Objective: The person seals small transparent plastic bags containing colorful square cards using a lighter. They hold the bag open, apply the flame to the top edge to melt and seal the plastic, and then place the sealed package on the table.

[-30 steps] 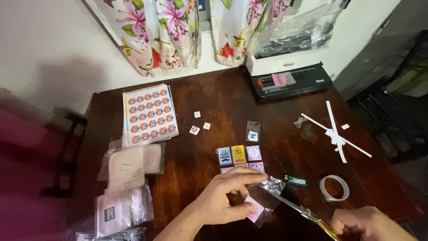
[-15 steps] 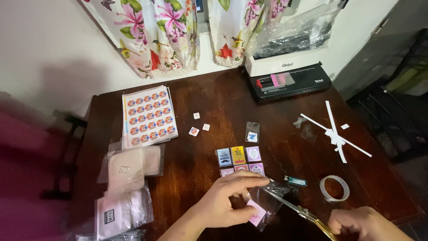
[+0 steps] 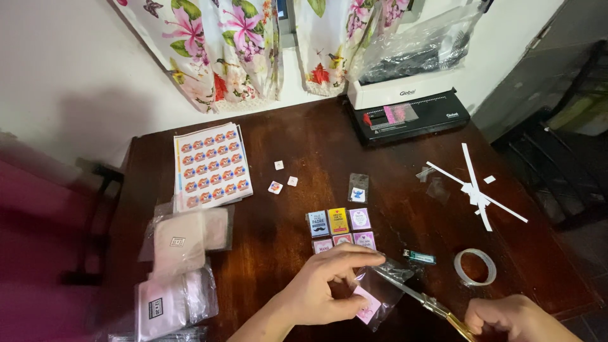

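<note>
My left hand (image 3: 326,288) pinches a small clear plastic bag (image 3: 386,288) with a pink square card (image 3: 366,304) inside, near the table's front edge. My right hand (image 3: 516,318) grips gold-handled scissors (image 3: 425,301), whose blades point left and reach the top of the bag. Just above my left hand lie several small coloured square cards (image 3: 342,227) in rows.
On the dark wooden table (image 3: 304,158): a sheet of round stickers (image 3: 211,166) at left, bagged pale packs (image 3: 180,259), loose small squares (image 3: 282,177), a small bagged card (image 3: 358,189), a lighter (image 3: 420,256), a tape roll (image 3: 475,266), white paper strips (image 3: 475,190), a binding machine (image 3: 405,111) at the back.
My left hand has shifted slightly on the bag and the scissors' blades have closed in on its top. My right hand moved a little left.
</note>
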